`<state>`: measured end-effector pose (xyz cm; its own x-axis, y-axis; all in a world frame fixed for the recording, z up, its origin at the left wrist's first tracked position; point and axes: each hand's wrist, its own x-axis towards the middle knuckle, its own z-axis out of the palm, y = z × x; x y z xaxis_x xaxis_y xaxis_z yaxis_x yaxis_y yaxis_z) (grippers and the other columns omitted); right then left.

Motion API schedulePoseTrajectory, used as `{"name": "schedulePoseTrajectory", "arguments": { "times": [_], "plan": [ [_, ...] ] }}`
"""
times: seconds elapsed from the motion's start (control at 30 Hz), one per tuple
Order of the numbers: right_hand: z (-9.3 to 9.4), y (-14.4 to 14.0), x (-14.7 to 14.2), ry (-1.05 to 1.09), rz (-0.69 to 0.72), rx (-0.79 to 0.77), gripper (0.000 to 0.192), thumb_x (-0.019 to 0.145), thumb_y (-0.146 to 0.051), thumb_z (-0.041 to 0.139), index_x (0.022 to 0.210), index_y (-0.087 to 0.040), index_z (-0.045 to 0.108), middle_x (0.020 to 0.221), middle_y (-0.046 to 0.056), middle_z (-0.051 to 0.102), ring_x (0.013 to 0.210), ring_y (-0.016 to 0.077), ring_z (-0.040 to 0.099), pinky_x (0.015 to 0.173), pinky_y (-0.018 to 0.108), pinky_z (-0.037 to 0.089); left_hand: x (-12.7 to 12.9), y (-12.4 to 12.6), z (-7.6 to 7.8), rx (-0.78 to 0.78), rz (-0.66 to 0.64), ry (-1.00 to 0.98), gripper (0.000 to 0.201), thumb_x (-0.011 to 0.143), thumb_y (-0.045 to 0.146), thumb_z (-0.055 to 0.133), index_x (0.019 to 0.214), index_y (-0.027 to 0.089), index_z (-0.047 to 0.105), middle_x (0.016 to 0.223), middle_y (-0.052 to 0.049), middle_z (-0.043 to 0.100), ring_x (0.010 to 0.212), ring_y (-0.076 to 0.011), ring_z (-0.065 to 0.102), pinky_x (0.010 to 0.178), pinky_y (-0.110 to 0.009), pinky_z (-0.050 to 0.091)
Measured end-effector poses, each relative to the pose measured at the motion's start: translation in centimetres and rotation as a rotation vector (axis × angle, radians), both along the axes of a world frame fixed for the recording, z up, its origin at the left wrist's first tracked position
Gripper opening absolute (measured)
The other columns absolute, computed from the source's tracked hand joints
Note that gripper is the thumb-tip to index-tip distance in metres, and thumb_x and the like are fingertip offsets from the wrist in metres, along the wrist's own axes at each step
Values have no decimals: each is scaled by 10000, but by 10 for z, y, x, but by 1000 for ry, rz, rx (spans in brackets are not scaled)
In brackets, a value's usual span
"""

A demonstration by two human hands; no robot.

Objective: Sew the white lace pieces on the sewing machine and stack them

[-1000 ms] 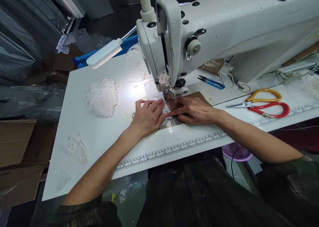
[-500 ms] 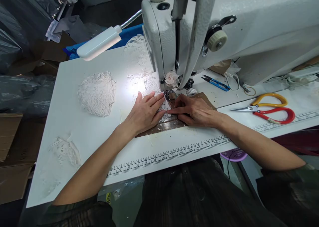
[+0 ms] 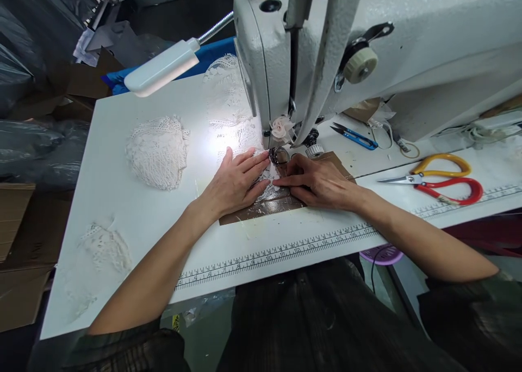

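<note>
Hands lay flat on a small white lace piece [image 3: 267,183] spread over a brown cardboard sheet [image 3: 261,209] just in front of the grey-white sewing machine [image 3: 367,45], near the middle of the white table [image 3: 122,198]. The left hand [image 3: 236,184] rested palm down with fingers stretched out and slightly spread, pressing the lace rather than gripping it; the right hand [image 3: 320,183] lay beside it, fingers extended toward the left, index tip touching the lace below the metal presser foot [image 3: 278,155]. Fingertips of both hands nearly met there. A white gooseneck lamp [image 3: 161,74] hung over the far left part of the table. A heap of white lace [image 3: 157,152] sat well apart to the left, and a smaller lace scrap [image 3: 106,247] lay near the left front corner, with bare surface between them and the hands. A printed ruler strip [image 3: 277,252] ran along the front edge. Toward the right edge lay red-and-yellow-handled scissors [image 3: 436,180], and blue thread snips [image 3: 354,135] sat close to the machine's base.
</note>
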<state>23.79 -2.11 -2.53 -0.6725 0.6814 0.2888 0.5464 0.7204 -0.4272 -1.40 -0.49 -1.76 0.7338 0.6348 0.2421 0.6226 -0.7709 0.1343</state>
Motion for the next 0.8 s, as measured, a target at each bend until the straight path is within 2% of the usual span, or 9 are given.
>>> {"name": "schedulePoseTrajectory", "arguments": {
  "times": [0.37,0.47,0.63,0.8],
  "plan": [
    [-3,-1,-1,18,-2,16,349,927,-208,520,1176,-302,746,1097,86,601,925,202,615,789,375,538,4,-3,2,-19,28,23,420,1019,360,426,1377,170,536,1463,-139,532,1350,-381,499,1090,-773,301],
    [-3,-2,-1,14,-23,15,346,923,-203,528,1166,-309,751,1090,83,598,894,194,614,781,373,541,6,-4,3,5,32,37,414,1020,360,422,1370,175,546,1466,-129,531,1355,-381,495,1107,-794,245],
    [-3,-2,-1,5,-42,-12,354,922,-201,533,1174,-327,748,1091,77,601,896,193,616,774,359,537,8,-7,6,-6,63,74,422,1024,358,400,1387,199,545,1480,-113,517,1381,-360,471,1164,-763,165],
    [-3,-1,-1,24,-31,-20,356,919,-205,525,1174,-311,750,1083,77,604,892,190,615,786,365,533,6,-5,5,-81,60,70,460,1034,388,343,1430,208,495,1516,-104,476,1413,-333,440,1177,-742,158]
  ]
}}
